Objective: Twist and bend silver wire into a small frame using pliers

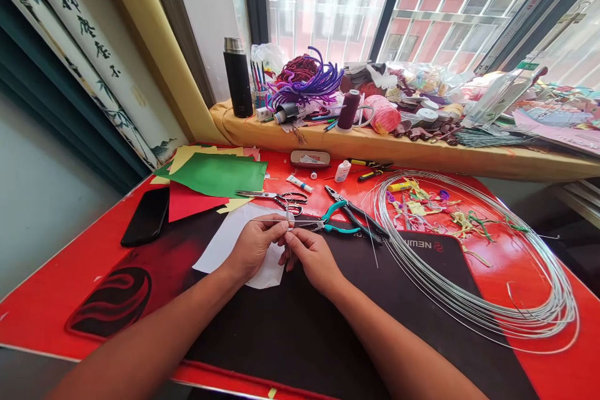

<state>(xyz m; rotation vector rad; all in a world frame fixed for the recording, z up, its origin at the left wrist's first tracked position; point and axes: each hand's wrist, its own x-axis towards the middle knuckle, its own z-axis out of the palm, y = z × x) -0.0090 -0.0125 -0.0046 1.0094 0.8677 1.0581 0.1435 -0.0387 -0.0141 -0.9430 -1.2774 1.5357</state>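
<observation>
My left hand (259, 242) and my right hand (307, 254) meet at the fingertips above a white paper sheet (220, 249). Both are closed in a pinch on a thin piece of wire (287, 205), whose bent upper end sticks up over the fingers. Its lower part is mostly hidden by the hands. Just beyond lie teal-handled pliers (344, 228), their jaws pointing at my fingers, and black-handled pliers (359, 212). Scissors (285, 197) rest behind my left hand.
A big coil of silvery wire (539, 300) covers the right side, around yarn scraps (464, 219). At left are coloured papers (220, 175) and a black phone (146, 215). Glue bottle (342, 170) and tube (300, 184) stand farther back. The windowsill holds a thermos (238, 78) and yarn (382, 114).
</observation>
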